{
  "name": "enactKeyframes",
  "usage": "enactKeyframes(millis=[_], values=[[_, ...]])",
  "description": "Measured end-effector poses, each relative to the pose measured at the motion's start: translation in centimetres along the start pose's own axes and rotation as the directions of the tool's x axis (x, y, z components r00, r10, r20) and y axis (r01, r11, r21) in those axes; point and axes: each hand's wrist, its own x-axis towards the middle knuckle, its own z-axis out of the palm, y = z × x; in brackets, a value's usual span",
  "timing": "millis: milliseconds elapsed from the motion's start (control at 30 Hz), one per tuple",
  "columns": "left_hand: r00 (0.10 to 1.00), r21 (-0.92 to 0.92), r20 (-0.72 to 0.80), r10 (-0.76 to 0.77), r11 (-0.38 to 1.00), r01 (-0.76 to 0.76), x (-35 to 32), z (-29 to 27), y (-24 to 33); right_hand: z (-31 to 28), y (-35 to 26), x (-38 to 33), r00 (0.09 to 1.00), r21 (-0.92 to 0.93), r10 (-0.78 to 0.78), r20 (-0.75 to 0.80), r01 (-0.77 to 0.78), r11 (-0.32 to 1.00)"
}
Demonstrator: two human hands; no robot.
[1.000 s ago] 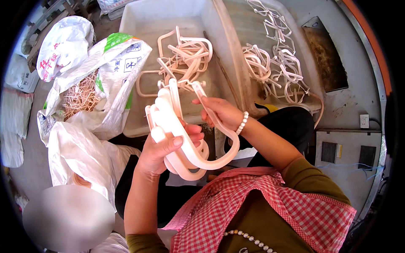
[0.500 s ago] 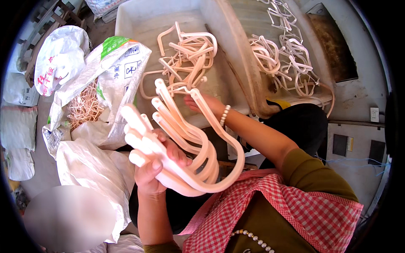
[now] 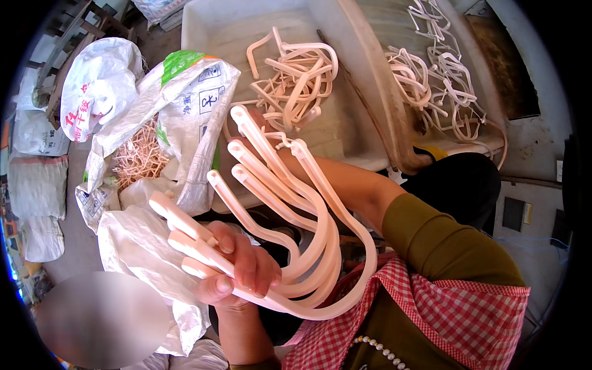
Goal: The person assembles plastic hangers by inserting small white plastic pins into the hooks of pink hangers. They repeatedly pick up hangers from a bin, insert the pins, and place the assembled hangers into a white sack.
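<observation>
My left hand [image 3: 240, 265] is closed around a bundle of pale pink, U-shaped plastic pieces [image 3: 333, 271]. Their curved ends hang toward my lap and their straight ends fan out up and to the left. A thin strip [image 3: 280, 137] of the same pink plastic shows between two of the upper ends. My right hand [image 3: 287, 160] reaches behind these ends, close to the strip; its fingers are mostly hidden, so I cannot see what they hold. Beyond it, a tangled pile of similar pink pieces [image 3: 296, 74] lies in a pale tub [image 3: 246, 18].
Left of the tub, an open white woven sack [image 3: 216, 80] holds many thin pink scraps [image 3: 140, 154]. A white plastic bag [image 3: 102, 74] sits behind it. More pink pieces [image 3: 453, 80] lie in the right-hand section, past a divider [image 3: 370, 86].
The bundle in my left hand has shifted slightly right and down, with its pieces spread wider. My right hand has gone from plain view to mostly behind them, farther left.
</observation>
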Motion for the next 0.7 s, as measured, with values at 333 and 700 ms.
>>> enactKeyframes(millis=[333, 700], values=[[0.973, 0.354, -0.230, 0.021, 0.933, 0.063, 0.0, 0.7, 0.7, -7.8, -1.7, 0.6, 0.904, 0.524, 0.360, 0.231, -0.427, 0.737], [0.979, 0.567, -0.204, -0.026, 0.812, 0.139, 2.1, 0.4, -2.1, -13.3, -1.1, -1.3, 0.858, 0.151, 0.084, 0.507, -0.184, 0.971]])
